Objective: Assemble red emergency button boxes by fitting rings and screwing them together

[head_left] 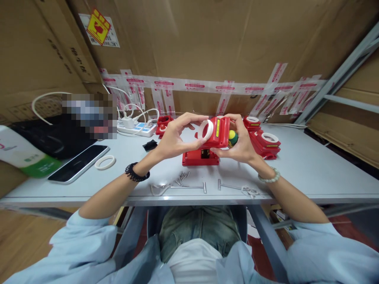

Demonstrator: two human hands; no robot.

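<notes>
My left hand [177, 136] pinches a white ring [205, 131] at the face of a red housing [222, 136] with a yellow label; whether the ring is seated cannot be seen. The housing is raised and tilted, with my right hand [241, 140] closed around its right side. Between the housing and my right palm shows a round yellow-and-green part [233, 137]. Below, on the table, lies a red base [197, 158] with a black piece [205, 153] on it, partly covered by the housing and my fingers.
Several red housings with white rings [269, 137] stand to the right. A loose ring [105, 162] and a phone [78, 163] lie left. Near the front edge are T-handle wrenches [189, 187] and loose screws [182, 178]. A power strip [137, 128] sits behind.
</notes>
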